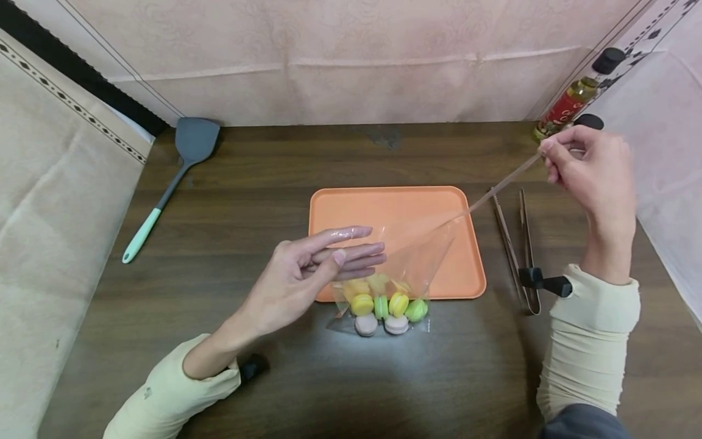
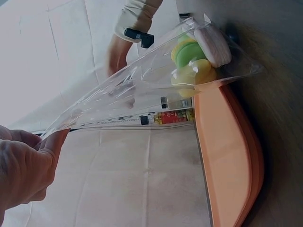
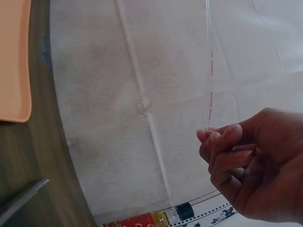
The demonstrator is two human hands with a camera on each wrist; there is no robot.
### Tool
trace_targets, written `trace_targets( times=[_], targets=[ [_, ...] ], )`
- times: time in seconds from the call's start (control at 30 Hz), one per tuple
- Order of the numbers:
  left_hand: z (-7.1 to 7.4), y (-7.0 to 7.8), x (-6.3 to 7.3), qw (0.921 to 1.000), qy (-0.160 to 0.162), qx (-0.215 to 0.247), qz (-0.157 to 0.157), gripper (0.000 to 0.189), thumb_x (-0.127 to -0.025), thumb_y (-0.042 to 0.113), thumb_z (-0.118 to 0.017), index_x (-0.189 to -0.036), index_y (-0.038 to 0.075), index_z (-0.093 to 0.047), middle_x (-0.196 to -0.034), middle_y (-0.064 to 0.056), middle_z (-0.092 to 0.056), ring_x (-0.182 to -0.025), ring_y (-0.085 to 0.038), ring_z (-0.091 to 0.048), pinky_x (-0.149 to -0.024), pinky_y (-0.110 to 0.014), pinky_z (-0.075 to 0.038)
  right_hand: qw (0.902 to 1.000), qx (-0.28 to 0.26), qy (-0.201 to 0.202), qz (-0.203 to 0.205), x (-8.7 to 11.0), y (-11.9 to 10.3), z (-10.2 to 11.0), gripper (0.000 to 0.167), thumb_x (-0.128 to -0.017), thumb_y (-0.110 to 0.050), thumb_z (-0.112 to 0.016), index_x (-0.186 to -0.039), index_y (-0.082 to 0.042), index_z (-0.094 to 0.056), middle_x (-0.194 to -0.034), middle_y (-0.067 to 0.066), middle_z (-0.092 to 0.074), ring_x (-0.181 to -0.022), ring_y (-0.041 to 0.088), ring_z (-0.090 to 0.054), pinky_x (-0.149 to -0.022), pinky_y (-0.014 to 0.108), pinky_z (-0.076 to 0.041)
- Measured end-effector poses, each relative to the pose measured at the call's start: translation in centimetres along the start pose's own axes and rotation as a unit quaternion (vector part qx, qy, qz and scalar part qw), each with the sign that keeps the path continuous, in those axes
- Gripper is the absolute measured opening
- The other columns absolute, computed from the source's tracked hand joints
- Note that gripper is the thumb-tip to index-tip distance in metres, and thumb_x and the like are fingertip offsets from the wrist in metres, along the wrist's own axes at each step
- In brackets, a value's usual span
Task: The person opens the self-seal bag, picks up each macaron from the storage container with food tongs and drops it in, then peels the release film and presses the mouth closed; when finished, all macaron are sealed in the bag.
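Observation:
A clear plastic bag holds several macarons in yellow, green and pale lilac at its bottom. My left hand pinches the bag's top edge between thumb and fingers, as the left wrist view shows. My right hand, raised to the right, pinches the end of a thin clear peel-off strip printed with red letters. That strip stretches taut down toward the bag's opening. Behind the bag's bottom lies an orange tray; the bag overlaps its front edge.
Metal tongs lie right of the tray, below my right hand. A grey spatula with a mint handle lies at the left. Bottles, one with a red label, stand at the far right corner, partly behind the right hand.

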State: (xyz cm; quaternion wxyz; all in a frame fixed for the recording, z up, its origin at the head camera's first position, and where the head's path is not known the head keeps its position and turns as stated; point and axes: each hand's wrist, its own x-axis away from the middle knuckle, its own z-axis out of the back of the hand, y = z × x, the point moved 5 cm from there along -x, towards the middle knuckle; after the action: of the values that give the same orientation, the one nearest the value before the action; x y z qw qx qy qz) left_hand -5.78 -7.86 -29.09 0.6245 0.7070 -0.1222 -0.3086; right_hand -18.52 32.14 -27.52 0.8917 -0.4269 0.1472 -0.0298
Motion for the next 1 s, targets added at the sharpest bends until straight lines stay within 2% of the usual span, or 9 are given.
trace_targets(
  times=[0.27,0.33,0.43,0.5,0.6,0.7,0.8,0.9,1.0],
  targets=[
    [-0.2,0.0,-0.2,1.0,-0.004,0.001,0.002,0.04,-0.117,0.007,-0.05,-0.15,-0.015,-0.052,-0.141,-0.034,-0.066,-0.131,-0.039,-0.071,-0.105,-0.048,-0.059,0.997,-0.014,0.072,-0.024,-0.1,0.6,0.4,0.024,-0.106,-0.008,-0.062,-0.087,-0.023,-0.067,-0.054,-0.027,-0.056,-0.041,-0.008,-0.051,-0.046,0.009,-0.04],
    [-0.2,0.1,-0.2,1.0,-0.002,0.001,0.005,0.04,-0.117,0.006,-0.05,-0.151,-0.014,-0.052,-0.141,-0.033,-0.067,-0.131,-0.038,-0.071,-0.105,-0.048,-0.059,0.9986,0.015,0.048,-0.019,-0.2,0.8,0.3,0.018,-0.107,-0.009,-0.064,-0.091,-0.013,-0.071,-0.055,-0.029,-0.055,-0.043,-0.008,-0.051,-0.047,0.01,-0.04],
    [-0.2,0.3,-0.2,0.9999,0.004,0.009,0.014,0.04,-0.116,0.004,-0.05,-0.152,-0.014,-0.051,-0.141,-0.033,-0.068,-0.131,-0.037,-0.071,-0.105,-0.048,-0.059,0.9952,0.086,-0.047,0.006,-0.3,1.1,-0.8,0.019,-0.109,-0.012,-0.065,-0.102,0.003,-0.075,-0.056,-0.026,-0.056,-0.046,-0.006,-0.053,-0.053,0.011,-0.041],
    [-0.1,0.3,-0.1,0.9997,0.009,0.007,0.02,0.04,-0.116,0.004,-0.05,-0.152,-0.013,-0.052,-0.14,-0.031,-0.068,-0.131,-0.036,-0.071,-0.105,-0.047,-0.059,0.9842,0.129,-0.116,0.035,-0.5,1.2,-1.9,0.024,-0.11,-0.015,-0.066,-0.106,0.006,-0.076,-0.057,-0.019,-0.059,-0.049,-0.004,-0.053,-0.057,0.015,-0.038],
    [-0.1,0.4,0.1,0.9996,0.013,0.002,0.026,0.04,-0.116,0.004,-0.051,-0.153,-0.013,-0.051,-0.14,-0.029,-0.069,-0.13,-0.033,-0.072,-0.105,-0.047,-0.06,0.9668,0.176,-0.174,0.064,-0.6,1.3,-2.6,0.025,-0.11,-0.017,-0.066,-0.102,0.003,-0.077,-0.061,-0.006,-0.061,-0.053,0.002,-0.05,-0.06,0.022,-0.035],
    [0.0,0.3,0.2,0.9995,0.016,-0.002,0.025,0.04,-0.117,0.005,-0.051,-0.153,-0.012,-0.052,-0.14,-0.029,-0.069,-0.13,-0.033,-0.072,-0.103,-0.047,-0.06,0.9575,0.199,-0.192,0.08,-0.4,1.0,-2.2,0.023,-0.109,-0.017,-0.067,-0.101,0.001,-0.078,-0.065,0.0,-0.06,-0.058,0.006,-0.047,-0.06,0.026,-0.033],
    [0.2,0.2,0.2,0.9997,0.016,-0.004,0.02,0.04,-0.116,0.005,-0.051,-0.152,-0.013,-0.052,-0.14,-0.031,-0.069,-0.129,-0.036,-0.072,-0.102,-0.047,-0.061,0.9545,0.201,-0.201,0.089,0.3,0.4,-0.9,0.019,-0.108,-0.016,-0.068,-0.102,0.0,-0.078,-0.068,0.0,-0.059,-0.062,0.008,-0.047,-0.061,0.026,-0.035],
    [0.3,0.1,0.1,0.9998,0.013,-0.002,0.017,0.04,-0.116,0.005,-0.051,-0.152,-0.014,-0.052,-0.14,-0.034,-0.067,-0.129,-0.037,-0.072,-0.102,-0.048,-0.061,0.9581,0.181,-0.205,0.085,1.2,0.1,0.9,0.015,-0.107,-0.014,-0.069,-0.102,-0.004,-0.078,-0.068,-0.002,-0.057,-0.062,0.008,-0.047,-0.061,0.024,-0.036],
    [0.2,0.1,-0.1,0.9997,0.009,0.001,0.021,0.041,-0.116,0.005,-0.051,-0.153,-0.013,-0.051,-0.14,-0.033,-0.068,-0.129,-0.036,-0.072,-0.102,-0.047,-0.061,0.9701,0.117,-0.206,0.052,2.1,0.6,2.8,0.013,-0.108,-0.013,-0.069,-0.099,-0.007,-0.077,-0.064,-0.004,-0.051,-0.056,0.008,-0.043,-0.056,0.027,-0.032]
  ],
)
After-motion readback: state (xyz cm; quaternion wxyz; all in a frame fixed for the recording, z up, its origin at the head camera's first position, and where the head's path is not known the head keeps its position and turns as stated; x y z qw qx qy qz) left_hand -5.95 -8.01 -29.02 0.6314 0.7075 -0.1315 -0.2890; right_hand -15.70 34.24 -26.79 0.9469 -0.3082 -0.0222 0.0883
